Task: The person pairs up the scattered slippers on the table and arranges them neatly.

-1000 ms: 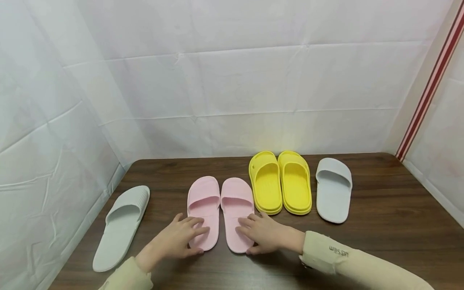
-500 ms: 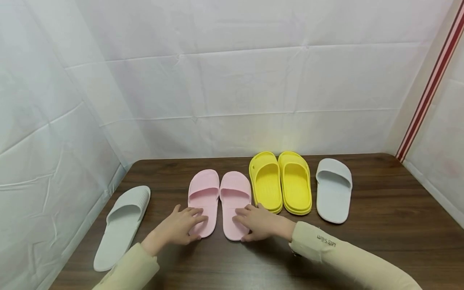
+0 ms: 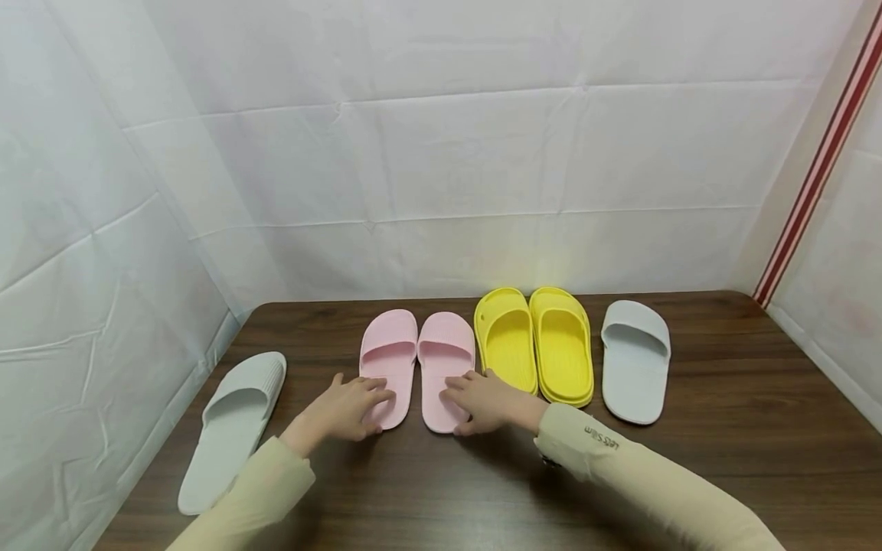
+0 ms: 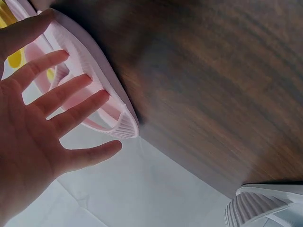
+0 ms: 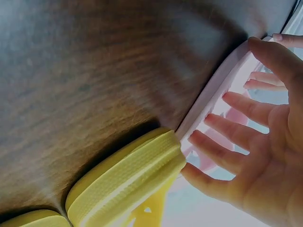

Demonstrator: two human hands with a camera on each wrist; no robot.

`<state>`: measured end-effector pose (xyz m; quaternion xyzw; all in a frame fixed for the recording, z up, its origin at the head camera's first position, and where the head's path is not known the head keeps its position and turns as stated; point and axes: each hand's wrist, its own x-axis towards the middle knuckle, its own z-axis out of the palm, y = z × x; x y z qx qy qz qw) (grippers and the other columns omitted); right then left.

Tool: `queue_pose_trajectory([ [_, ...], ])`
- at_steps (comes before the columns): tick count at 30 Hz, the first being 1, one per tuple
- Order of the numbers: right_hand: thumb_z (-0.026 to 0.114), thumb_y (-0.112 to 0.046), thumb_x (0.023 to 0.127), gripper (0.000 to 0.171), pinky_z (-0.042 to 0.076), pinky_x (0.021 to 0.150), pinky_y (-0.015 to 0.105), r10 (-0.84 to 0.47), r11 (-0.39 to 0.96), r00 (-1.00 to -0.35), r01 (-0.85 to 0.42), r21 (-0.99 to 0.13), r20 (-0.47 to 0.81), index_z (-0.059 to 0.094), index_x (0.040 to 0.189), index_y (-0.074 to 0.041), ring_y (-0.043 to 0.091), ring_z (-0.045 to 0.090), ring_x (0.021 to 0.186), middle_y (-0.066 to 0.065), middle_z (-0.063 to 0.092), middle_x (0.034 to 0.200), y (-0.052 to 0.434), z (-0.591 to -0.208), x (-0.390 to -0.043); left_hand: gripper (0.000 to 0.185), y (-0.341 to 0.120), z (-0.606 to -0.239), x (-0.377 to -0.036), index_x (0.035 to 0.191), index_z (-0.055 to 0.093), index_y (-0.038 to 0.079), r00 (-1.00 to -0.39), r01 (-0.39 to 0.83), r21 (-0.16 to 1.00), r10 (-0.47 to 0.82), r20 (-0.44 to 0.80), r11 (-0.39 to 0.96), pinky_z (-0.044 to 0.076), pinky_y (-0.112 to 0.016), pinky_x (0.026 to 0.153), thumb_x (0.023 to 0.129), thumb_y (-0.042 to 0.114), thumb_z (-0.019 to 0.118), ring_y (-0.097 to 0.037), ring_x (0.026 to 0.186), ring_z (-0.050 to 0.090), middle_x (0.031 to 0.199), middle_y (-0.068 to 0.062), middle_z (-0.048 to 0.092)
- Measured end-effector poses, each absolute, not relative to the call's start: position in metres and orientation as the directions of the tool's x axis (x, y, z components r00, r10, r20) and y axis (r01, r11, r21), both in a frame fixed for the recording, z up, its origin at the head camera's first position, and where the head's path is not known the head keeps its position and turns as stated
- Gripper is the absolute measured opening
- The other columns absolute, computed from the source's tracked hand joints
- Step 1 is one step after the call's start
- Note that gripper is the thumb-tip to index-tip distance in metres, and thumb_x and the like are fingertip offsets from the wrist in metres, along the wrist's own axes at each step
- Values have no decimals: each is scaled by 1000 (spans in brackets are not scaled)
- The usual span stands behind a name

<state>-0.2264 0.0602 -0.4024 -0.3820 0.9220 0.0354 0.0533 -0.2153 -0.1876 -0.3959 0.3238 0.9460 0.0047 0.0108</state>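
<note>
Your left hand lies on the heel end of the left pink slipper, fingers straight and spread, pressing flat on the footbed rather than curling round anything. Your right hand does the same on the right pink slipper: fingers extended and fanned, thumb at the slipper's outer edge, nothing clasped. Both hands are released, only touching. The two pink slippers sit side by side, touching, toes toward the white backdrop, in the middle of the dark wood tabletop.

From the head view you see the whole row: a grey slipper lying at an angle well to the left, the pink pair, a yellow pair just beside your right hand, and another grey slipper next to the yellow ones.

The left wrist view adds the ribbed rim of the pink slipper under your fingertips and a ribbed corner of the grey slipper at the frame's bottom edge. The right wrist view shows the ribbed sole edge of the yellow slipper right up against the pink slipper, which the head view only hints at.
</note>
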Motion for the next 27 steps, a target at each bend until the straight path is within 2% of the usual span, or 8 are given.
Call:
queue_pose_trajectory([
  [14,59,-43,79,62,30,100,52,-671,734,-725,-679,-1,-158,42,132,-16,26,35,127,5,36,142,56,-405,-252,43,-189,-398,-238,117,56,12,-807,589,16,589,-38,808,30,-67,88,76,20,65,-34,118,46,127,-14,50],
  [22,58,-42,81,62,27,101,53,-667,739,-724,-672,-35,-180,40,134,-15,28,31,130,6,33,143,57,-403,-259,42,-192,-403,-243,114,55,11,-752,654,-46,656,60,755,35,-64,83,74,18,66,-34,109,50,119,-12,53],
  [27,56,-42,83,62,26,103,53,-666,739,-721,-672,-46,-190,38,135,-15,27,30,131,6,31,145,58,-404,-262,43,-193,-405,-245,117,54,11,-753,655,-26,656,61,755,35,-65,84,77,20,64,-33,111,49,121,-10,52],
])
